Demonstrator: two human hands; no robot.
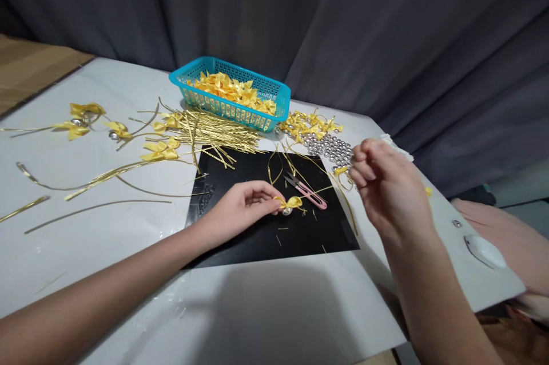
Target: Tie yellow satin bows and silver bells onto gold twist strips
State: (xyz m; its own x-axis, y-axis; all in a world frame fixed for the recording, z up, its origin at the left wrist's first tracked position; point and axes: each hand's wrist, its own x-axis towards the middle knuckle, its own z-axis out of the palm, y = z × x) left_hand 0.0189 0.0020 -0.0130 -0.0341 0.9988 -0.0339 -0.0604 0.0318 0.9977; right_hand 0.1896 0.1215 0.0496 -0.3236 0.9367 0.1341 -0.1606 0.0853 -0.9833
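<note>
My left hand (253,205) pinches one side of a yellow ribbon bow (294,202) above the black mat (257,245). A round clear gem (287,211) sits at the middle of this bow, and a thin gold cord runs from it toward the right. My right hand (388,182) is raised at the right of the mat, its fingers curled toward the palm; whether they grip anything is hidden. Pink-handled snips (309,192) lie on the mat just behind the bow, among short gold cord scraps.
Behind the mat stands a teal basket (231,103) of yellow bows, with a pile of gold cords (214,131) before it. Silver gems (332,149) lie at right. Finished-looking bows and cords (160,150) spread left. A white object (484,250) sits far right.
</note>
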